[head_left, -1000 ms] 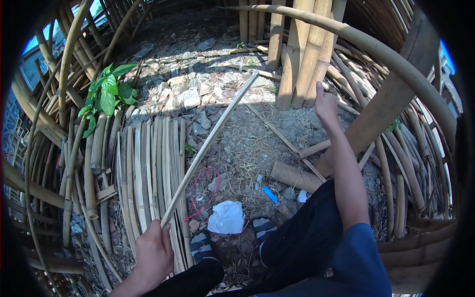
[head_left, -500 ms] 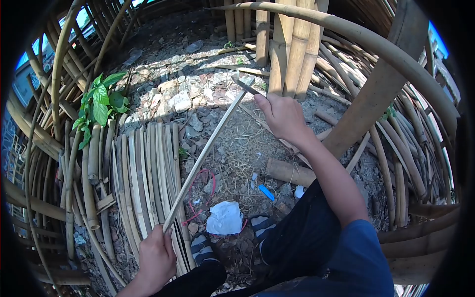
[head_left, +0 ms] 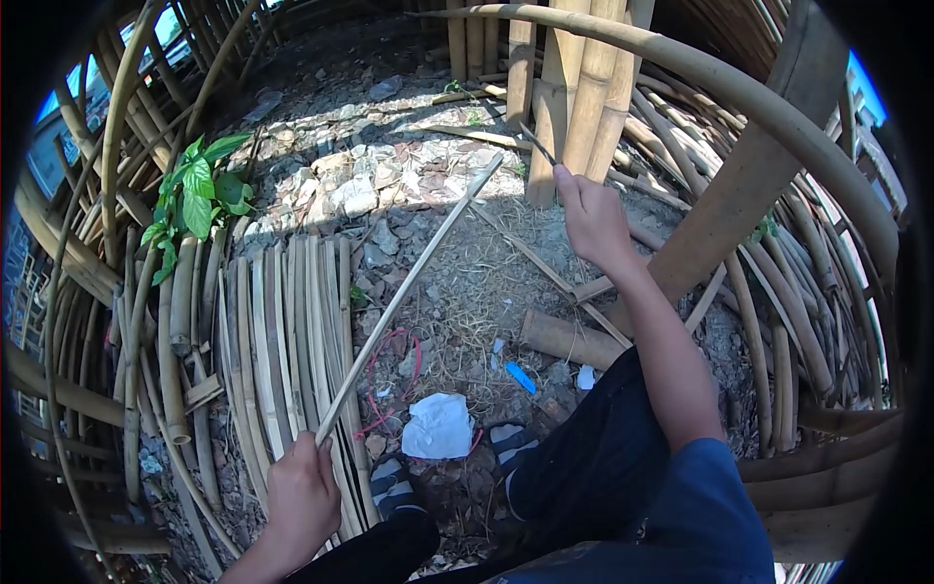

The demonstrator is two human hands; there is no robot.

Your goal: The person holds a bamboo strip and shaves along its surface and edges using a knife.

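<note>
My left hand [head_left: 300, 487] is closed around the lower end of a long pale bamboo strip [head_left: 409, 289], which slants up and to the right. In my right hand [head_left: 595, 222] is a knife [head_left: 538, 145], its thin dark blade pointing up and left. Most of the knife's handle is hidden by my fingers. The blade is apart from the strip's upper tip, a little to the right of it. Beside my left hand, a row of split bamboo strips [head_left: 285, 341] lies on the ground.
Upright bamboo poles [head_left: 584, 97] stand ahead, and a curved pole [head_left: 681, 54] arches across the upper right. A cut bamboo piece [head_left: 569, 341], crumpled white paper [head_left: 438, 426], pink string [head_left: 416, 365] and a blue object [head_left: 521, 378] lie on the stony ground. A leafy plant [head_left: 197, 195] grows at left.
My right hand has moved right with the knife, taking the blade away from the strip's upper end. My left hand and the strip have barely moved.
</note>
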